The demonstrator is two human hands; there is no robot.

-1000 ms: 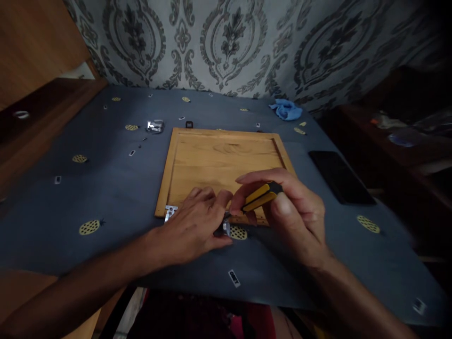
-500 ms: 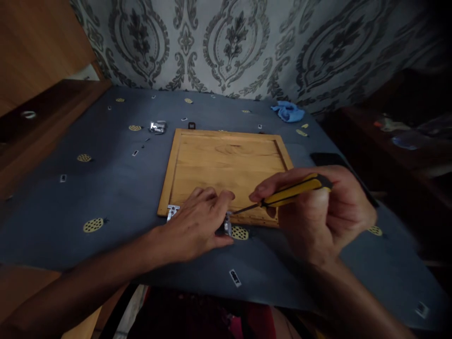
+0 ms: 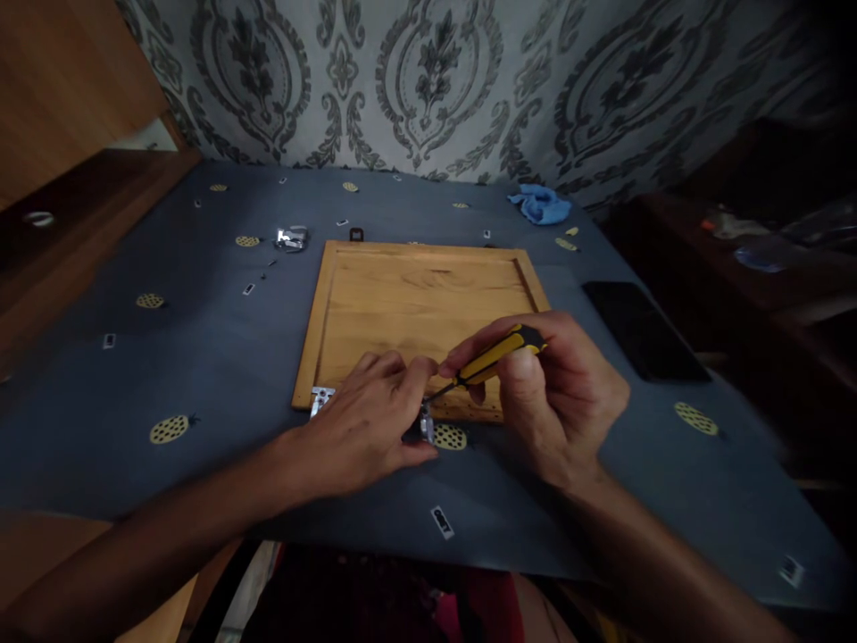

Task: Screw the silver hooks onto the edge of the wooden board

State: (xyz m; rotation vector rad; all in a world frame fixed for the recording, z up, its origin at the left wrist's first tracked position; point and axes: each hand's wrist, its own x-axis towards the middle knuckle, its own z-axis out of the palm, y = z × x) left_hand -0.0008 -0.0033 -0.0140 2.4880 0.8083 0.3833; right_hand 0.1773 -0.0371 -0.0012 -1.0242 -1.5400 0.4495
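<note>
A framed wooden panel (image 3: 428, 304) lies flat on the blue-grey tablecloth. My left hand (image 3: 371, 411) bends over its near edge, fingers on the wood, thumb and forefinger around a silver metal hinge (image 3: 427, 424). Left of that hand, another silver hinge piece (image 3: 321, 398) shows on the panel's corner, partly covered by the hand. My right hand (image 3: 562, 393) grips a yellow-and-black screwdriver (image 3: 492, 359), tilted down to the left. Its tip meets the hinge near my left fingertips; any screw there is too small to make out.
Beyond the panel's left corner lie a loose silver hinge (image 3: 291, 238), small screw-like bits (image 3: 263, 276) and a dark square piece (image 3: 356, 234). A black phone (image 3: 643, 330) rests on the right, a crumpled blue cloth (image 3: 541, 204) at the back. Patterned wallpaper (image 3: 438, 80) rises behind.
My right hand and the screwdriver have shifted left, closer to my left hand, uncovering more of the phone. My left hand stays on the hinge. The whole view has moved slightly.
</note>
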